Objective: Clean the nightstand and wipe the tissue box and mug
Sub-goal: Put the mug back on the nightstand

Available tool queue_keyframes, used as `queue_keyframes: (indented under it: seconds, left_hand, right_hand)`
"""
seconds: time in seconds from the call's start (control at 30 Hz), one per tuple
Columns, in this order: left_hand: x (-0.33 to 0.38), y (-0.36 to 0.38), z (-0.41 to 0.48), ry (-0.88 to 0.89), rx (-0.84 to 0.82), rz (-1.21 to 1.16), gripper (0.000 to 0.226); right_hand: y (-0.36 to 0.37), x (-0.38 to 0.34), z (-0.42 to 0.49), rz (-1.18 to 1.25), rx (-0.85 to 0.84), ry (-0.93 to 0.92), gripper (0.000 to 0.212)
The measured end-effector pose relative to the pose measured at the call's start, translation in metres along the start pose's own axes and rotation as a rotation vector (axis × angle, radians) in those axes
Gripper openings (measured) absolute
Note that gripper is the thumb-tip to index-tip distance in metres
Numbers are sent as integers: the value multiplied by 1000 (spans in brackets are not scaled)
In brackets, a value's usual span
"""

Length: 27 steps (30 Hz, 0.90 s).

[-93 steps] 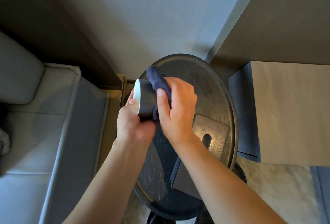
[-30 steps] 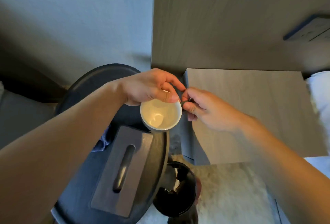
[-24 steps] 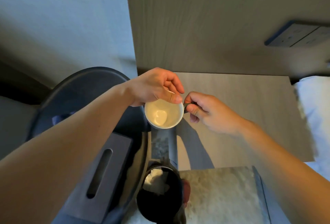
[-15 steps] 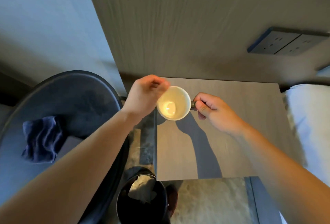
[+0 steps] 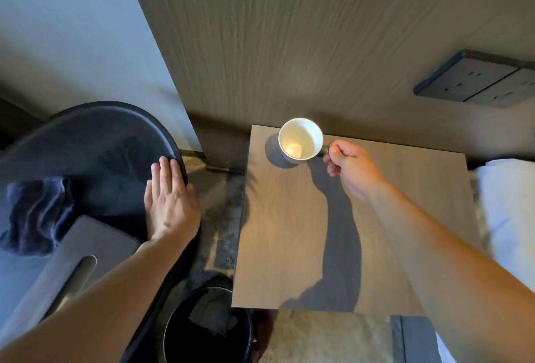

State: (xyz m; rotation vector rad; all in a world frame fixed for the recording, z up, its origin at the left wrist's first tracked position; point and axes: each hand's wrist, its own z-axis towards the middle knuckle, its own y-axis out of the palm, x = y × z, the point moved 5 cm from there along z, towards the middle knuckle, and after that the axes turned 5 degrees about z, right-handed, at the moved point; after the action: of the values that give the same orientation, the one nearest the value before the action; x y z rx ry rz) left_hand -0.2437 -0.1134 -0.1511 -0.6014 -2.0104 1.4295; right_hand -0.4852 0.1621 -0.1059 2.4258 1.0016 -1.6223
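The mug [image 5: 299,140], white inside and dark outside, stands upright at the far left corner of the wooden nightstand [image 5: 295,235]. My right hand [image 5: 348,167] pinches its handle from the right. My left hand [image 5: 169,199] lies flat, fingers together, on the right rim of the round dark table [image 5: 95,142]. On that table lie the crumpled dark blue cloth [image 5: 36,213] at the left and the grey tissue box [image 5: 66,270] with a slot in its lid, near my left forearm.
A black waste bin [image 5: 207,326] with crumpled paper stands on the floor between the two tables. A wood-panelled wall with a socket panel [image 5: 474,80] rises behind the nightstand. White bedding [image 5: 509,212] borders the nightstand's right side.
The mug has gone from being held by both hands over the gap to the nightstand's far corner, held by my right hand alone. My left hand let go and dropped onto the round table's rim.
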Motion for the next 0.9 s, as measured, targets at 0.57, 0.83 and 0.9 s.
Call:
queue_keyframes:
  seconds: [0.57, 0.83, 0.9]
  left_hand:
    - [3, 6, -1, -32, 91, 51, 62]
    - [4, 5, -2, -29, 74, 69, 63]
    - [5, 5, -3, -32, 78, 67, 63]
  right_hand:
    - [-4, 0, 41, 87, 14, 30, 33]
    - [-5, 4, 37, 124, 73, 20, 25]
    - [-6, 3, 34, 139, 93, 22, 23]
